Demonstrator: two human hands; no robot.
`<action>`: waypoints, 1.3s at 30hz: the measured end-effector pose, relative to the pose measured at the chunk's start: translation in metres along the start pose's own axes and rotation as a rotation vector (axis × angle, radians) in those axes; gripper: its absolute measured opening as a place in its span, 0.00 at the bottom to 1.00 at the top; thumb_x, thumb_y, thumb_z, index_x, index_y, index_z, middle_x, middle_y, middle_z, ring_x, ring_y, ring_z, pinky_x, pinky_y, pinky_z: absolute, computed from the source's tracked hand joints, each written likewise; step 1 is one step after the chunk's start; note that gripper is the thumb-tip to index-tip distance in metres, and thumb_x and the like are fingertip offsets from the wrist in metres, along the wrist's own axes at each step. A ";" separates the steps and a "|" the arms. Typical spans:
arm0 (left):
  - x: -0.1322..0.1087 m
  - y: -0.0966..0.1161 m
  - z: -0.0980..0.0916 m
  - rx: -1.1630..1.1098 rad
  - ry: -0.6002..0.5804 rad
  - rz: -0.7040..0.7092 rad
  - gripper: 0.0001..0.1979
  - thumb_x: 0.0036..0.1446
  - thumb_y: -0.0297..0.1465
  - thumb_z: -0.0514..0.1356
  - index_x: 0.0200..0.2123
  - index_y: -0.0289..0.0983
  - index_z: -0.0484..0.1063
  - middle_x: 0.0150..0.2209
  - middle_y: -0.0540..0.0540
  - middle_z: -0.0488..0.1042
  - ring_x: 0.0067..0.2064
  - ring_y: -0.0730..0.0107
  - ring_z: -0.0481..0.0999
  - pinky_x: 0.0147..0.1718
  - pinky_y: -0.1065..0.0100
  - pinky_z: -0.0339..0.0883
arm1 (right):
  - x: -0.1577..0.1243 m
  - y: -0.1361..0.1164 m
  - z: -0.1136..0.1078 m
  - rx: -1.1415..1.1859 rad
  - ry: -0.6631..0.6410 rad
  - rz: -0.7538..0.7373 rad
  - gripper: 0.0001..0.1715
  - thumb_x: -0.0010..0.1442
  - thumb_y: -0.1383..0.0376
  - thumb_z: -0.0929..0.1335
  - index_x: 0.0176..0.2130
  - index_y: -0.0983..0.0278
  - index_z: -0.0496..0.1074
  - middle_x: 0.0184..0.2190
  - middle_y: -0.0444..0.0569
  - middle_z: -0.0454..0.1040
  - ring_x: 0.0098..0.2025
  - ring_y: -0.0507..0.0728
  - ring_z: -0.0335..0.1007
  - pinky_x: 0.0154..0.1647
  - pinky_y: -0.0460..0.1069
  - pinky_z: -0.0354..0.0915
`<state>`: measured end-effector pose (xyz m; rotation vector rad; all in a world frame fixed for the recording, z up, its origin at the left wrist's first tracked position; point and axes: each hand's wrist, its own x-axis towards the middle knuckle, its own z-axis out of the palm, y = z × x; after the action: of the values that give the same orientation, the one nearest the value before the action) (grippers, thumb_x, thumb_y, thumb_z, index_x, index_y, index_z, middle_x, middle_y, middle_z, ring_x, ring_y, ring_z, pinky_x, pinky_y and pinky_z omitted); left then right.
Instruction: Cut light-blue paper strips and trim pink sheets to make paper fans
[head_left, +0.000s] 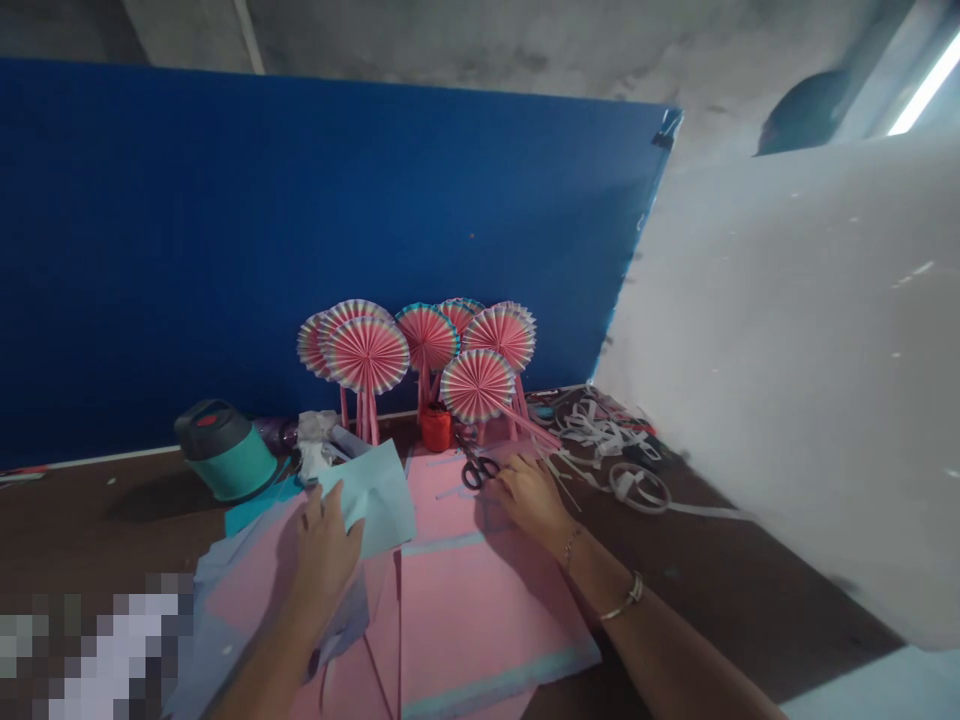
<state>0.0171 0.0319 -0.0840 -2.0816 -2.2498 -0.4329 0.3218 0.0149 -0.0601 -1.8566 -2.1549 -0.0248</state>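
Note:
My left hand [326, 550] holds a light blue sheet of paper [386, 490] near its left edge, thumb and fingers apart; the sheet is tilted and slightly bent. Black-handled scissors [472, 474] lie on pink paper, blades pointing away from me. Right beside their handle loops is my right hand [532, 497], fingers half bent and the loops outside them; whether the fingertips touch the handle is unclear. Below both hands spreads a large pink sheet with pale blue edges [480, 620]. More pink and lilac sheets [259, 590] lie under my left forearm.
Several pleated pink paper rosettes [367, 355] on pink stems stand against a blue board [337, 200]. A red container [436, 428] is among them. At left sits a teal and grey tub [229, 455]; at right, white paper strips [600, 430] and a white panel [787, 380].

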 end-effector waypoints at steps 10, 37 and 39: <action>0.013 -0.008 0.003 -0.165 -0.012 -0.096 0.28 0.55 0.28 0.54 0.59 0.27 0.60 0.61 0.31 0.63 0.66 0.52 0.56 0.60 0.60 0.55 | 0.003 -0.009 0.012 0.067 0.010 -0.134 0.17 0.68 0.63 0.60 0.52 0.58 0.72 0.52 0.51 0.73 0.54 0.58 0.65 0.52 0.53 0.54; 0.011 -0.007 -0.005 -0.266 -0.005 -0.158 0.30 0.54 0.25 0.55 0.61 0.36 0.57 0.44 0.40 0.78 0.46 0.55 0.77 0.41 0.64 0.64 | -0.002 -0.012 -0.006 -0.038 -0.036 0.223 0.13 0.56 0.67 0.65 0.41 0.65 0.75 0.39 0.56 0.79 0.46 0.62 0.72 0.45 0.51 0.56; 0.012 -0.011 -0.004 -0.297 0.004 -0.162 0.20 0.56 0.28 0.54 0.53 0.40 0.66 0.39 0.43 0.79 0.40 0.57 0.78 0.36 0.65 0.64 | -0.003 -0.009 -0.006 -0.068 -0.062 0.237 0.13 0.57 0.66 0.65 0.40 0.66 0.76 0.40 0.57 0.79 0.46 0.63 0.71 0.46 0.52 0.56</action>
<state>0.0047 0.0425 -0.0793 -2.0200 -2.4948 -0.8257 0.3150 0.0088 -0.0531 -2.1665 -1.9804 0.0101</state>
